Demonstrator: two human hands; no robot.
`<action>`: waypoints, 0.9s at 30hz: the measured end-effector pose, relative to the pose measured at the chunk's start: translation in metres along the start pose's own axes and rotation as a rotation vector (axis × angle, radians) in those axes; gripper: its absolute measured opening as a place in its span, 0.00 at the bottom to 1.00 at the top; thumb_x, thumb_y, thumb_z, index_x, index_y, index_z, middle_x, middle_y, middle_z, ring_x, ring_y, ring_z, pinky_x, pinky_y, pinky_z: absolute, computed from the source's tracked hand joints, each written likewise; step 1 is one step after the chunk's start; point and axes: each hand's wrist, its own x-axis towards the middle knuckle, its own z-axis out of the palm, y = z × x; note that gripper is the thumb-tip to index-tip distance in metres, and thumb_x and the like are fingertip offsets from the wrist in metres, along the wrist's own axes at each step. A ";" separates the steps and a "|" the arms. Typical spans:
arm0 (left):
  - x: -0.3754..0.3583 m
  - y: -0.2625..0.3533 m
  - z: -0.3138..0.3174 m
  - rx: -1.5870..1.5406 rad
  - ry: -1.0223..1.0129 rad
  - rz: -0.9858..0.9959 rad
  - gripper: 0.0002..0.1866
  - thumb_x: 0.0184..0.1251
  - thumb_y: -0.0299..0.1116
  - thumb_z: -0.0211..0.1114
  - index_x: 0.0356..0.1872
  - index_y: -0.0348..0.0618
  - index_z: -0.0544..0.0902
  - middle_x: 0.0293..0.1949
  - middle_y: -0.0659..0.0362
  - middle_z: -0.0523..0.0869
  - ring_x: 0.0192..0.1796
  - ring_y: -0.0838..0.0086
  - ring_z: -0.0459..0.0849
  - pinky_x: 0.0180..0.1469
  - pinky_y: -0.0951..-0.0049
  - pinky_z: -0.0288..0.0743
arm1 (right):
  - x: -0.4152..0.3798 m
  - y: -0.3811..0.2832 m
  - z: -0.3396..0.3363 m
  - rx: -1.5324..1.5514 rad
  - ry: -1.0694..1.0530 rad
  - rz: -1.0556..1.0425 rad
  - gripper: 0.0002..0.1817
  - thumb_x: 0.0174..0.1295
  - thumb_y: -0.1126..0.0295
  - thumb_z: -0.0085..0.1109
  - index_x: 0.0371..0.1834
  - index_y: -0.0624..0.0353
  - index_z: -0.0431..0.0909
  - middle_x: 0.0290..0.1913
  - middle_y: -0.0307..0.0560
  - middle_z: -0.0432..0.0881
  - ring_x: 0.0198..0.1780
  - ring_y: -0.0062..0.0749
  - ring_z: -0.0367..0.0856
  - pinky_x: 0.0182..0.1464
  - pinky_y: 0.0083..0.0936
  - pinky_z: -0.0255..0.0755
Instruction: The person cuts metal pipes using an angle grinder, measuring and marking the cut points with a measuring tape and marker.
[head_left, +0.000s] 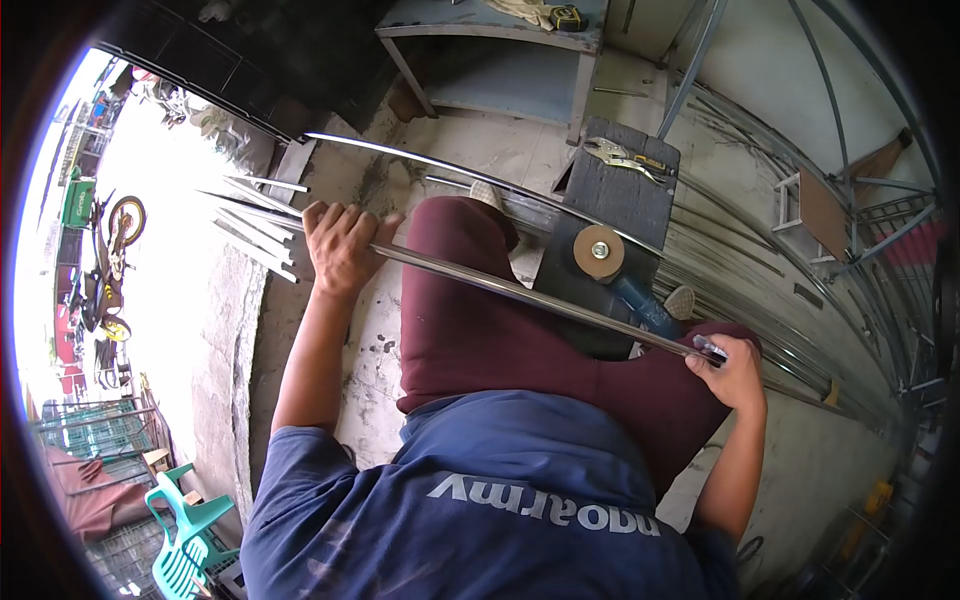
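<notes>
A long shiny metal tube (520,290) lies across my lap, over my thighs. My left hand (345,245) is wrapped round it on the left. At its other end, my right hand (730,372) pinches the tube together with a small pen-like thing (709,347), partly hidden by the fingers. Just beyond the tube is a blue angle grinder (645,306) with a brown disc (599,252). It rests on a dark bench (628,205), where locking pliers (622,157) also lie. A second thin metal tube (450,172) runs over the bench to the upper left.
Cut tubes (262,240) lie in a bundle at the left, and long metal bars (760,305) cover the floor at right. A metal table (490,35) with a tape measure (567,18) stands ahead. A green plastic chair (185,530) and a motorcycle (105,265) are at left.
</notes>
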 end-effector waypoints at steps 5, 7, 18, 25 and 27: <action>0.016 -0.008 0.003 -0.114 0.044 0.112 0.21 0.63 0.50 0.86 0.29 0.51 0.82 0.33 0.61 0.84 0.41 0.65 0.82 0.59 0.57 0.74 | 0.002 -0.004 -0.014 -0.330 0.021 0.146 0.23 0.55 0.55 0.90 0.30 0.61 0.85 0.29 0.59 0.87 0.32 0.62 0.86 0.39 0.51 0.76; 0.008 -0.050 0.006 -0.041 -0.018 0.176 0.19 0.67 0.49 0.84 0.30 0.51 0.83 0.35 0.59 0.85 0.42 0.62 0.83 0.59 0.57 0.74 | -0.003 0.012 -0.015 -0.311 0.103 0.192 0.24 0.53 0.57 0.91 0.28 0.62 0.83 0.28 0.60 0.86 0.32 0.63 0.86 0.39 0.51 0.76; 0.023 -0.172 -0.007 0.047 -0.208 -0.216 0.28 0.74 0.54 0.80 0.24 0.46 0.77 0.27 0.58 0.80 0.39 0.56 0.82 0.59 0.55 0.70 | -0.010 -0.013 -0.018 -0.469 0.181 0.172 0.23 0.56 0.52 0.89 0.27 0.58 0.85 0.26 0.57 0.85 0.34 0.63 0.86 0.39 0.53 0.76; -0.041 -0.158 0.016 -0.121 -0.330 -0.185 0.22 0.59 0.37 0.87 0.25 0.48 0.76 0.27 0.61 0.77 0.39 0.58 0.79 0.56 0.56 0.68 | 0.022 -0.035 0.041 -0.390 0.048 -0.123 0.18 0.62 0.53 0.84 0.35 0.54 0.88 0.29 0.51 0.90 0.36 0.53 0.91 0.41 0.49 0.82; -0.045 -0.118 0.010 -0.014 -0.261 -0.173 0.23 0.56 0.46 0.89 0.27 0.51 0.79 0.30 0.63 0.80 0.41 0.60 0.81 0.59 0.55 0.66 | 0.027 -0.028 0.047 -0.339 0.027 -0.132 0.17 0.64 0.54 0.83 0.35 0.55 0.88 0.31 0.51 0.90 0.37 0.53 0.91 0.43 0.50 0.82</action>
